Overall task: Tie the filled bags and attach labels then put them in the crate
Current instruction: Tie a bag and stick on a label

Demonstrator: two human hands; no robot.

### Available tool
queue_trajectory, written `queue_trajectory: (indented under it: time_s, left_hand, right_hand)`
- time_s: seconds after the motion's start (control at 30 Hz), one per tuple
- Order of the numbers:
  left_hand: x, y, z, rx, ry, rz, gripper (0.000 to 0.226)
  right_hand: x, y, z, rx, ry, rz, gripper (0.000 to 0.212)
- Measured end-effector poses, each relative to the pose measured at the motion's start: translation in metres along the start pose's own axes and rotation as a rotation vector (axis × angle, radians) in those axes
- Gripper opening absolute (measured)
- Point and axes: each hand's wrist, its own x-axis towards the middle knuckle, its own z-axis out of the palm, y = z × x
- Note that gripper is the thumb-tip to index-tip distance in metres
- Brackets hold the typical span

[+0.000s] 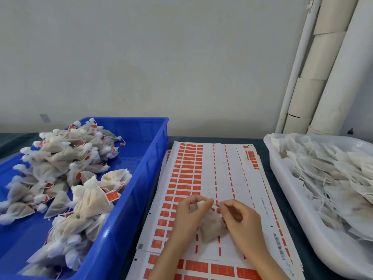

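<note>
Nearest, toward the near edge of the desk (14,142), both hands work over the label sheets (201,168); the left hand (189,217) has its fingers curled and pinches the gathered neck of the bag (212,229), whose filled body rests on the sheets between the two wrists; the right hand (240,219) pinches the string (216,203), which shows as a short taut line between the two sets of fingertips.

The step in hand looks like the tie. To do it well, the left pinch should keep the neck bunched tight while the right draws the string straight out; a sideways tug would likely loosen the gather and let filling creep up into the knot. The cloth seems thin and soft, so a firm, even pull serves better than a jerk. Leave a free tail of string, since the label must fold round it; the orange stickers lie just ahead of the left fingers, within easy reach.

Further back on the left side of the desk stands the blue crate (153,158), heaped with tied bags (88,199) that carry orange tags — the finished goods; toward the right edge sits a white tray (286,190) of untied bags (323,174), strings loose; behind the back edge, a plain wall and pale pipes (327,77) in the right corner.
</note>
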Motion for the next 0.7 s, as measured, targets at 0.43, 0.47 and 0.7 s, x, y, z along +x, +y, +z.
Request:
queue_trajectory:
  time_s: [0.43, 0.47, 0.7]
  left_hand:
    - [0.0002, -0.0031, -0.0018, 0.083, -0.160, 0.092, 0.022]
    - [0.0006, -0.0031, -0.0021, 0.078, -0.178, 0.106, 0.022]
    - [-0.0017, 0.0046, 0.0001, -0.045, -0.212, 0.145, 0.033]
  right_hand:
    - [-0.0005, -0.0040, -0.0030, 0.016, 0.095, 0.018, 0.019]
    - [0.0000, -0.0042, -0.0035, 0.021, 0.097, 0.026, 0.017]
    - [-0.0006, -0.0076, -0.0045, 0.044, 0.086, 0.058, 0.008]
